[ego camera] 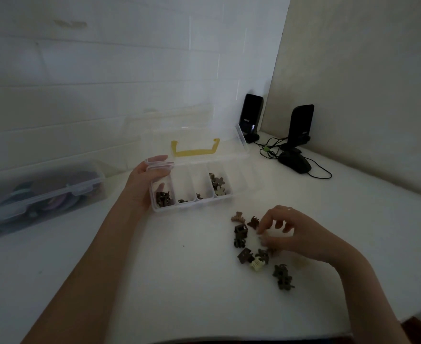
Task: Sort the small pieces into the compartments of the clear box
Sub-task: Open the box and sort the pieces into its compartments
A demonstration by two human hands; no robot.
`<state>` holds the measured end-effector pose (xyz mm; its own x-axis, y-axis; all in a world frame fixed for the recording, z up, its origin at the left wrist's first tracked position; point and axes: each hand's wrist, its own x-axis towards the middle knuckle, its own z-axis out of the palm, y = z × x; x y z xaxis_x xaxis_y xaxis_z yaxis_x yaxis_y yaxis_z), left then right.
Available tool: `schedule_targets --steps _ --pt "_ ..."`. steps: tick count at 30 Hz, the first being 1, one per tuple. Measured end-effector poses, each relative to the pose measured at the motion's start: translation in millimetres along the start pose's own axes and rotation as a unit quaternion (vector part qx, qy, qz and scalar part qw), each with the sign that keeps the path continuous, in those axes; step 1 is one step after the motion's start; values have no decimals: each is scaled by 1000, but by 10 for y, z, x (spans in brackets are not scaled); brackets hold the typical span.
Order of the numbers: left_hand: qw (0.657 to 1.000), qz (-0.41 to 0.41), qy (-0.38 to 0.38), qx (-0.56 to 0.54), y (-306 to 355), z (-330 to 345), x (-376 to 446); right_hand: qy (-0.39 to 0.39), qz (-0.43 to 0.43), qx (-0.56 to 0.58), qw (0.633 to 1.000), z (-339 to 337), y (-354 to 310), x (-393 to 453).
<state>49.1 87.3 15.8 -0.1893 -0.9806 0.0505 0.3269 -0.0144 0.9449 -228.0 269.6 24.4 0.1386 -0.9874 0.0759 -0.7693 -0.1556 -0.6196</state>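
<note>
In the head view, the clear box (192,187) is seen in the middle of the frame, on the white table (154,269). Its lid is open and its yellow handle (195,148) is at the back. Its long side runs left to right, tilted a little, and its four compartments run from front to back. Small pieces are already seen in each compartment.

The left hand (146,181) is held at the left end of the box, with its fingers curled round that end.

The loose small pieces (256,249) are spread on the table at the lower right of the middle, near the box but apart from it. They point every which way. The right hand (286,234) is bent over them, and its fingertips are pinched together; a pale piece may be held there, but it is too blurry to be sure.

The pieces are judged to be light, hard and bumpy, so each is best pinched by its sides.
</note>
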Motion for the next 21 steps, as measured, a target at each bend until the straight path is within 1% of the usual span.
schedule_targets --steps 5,11,16,21 --pt "1000 -3 -3 -1 0 15 -64 -2 38 -11 999 48 39 -153" --pt "1000 2 -6 -3 -11 -1 -72 29 58 -10 998 129 30 -208" --pt "1000 0 -5 4 -19 -5 -68 45 33 -14 998 165 -29 -149" --pt "1000 0 -5 4 -8 4 -81 113 -28 32 993 123 -197 89"
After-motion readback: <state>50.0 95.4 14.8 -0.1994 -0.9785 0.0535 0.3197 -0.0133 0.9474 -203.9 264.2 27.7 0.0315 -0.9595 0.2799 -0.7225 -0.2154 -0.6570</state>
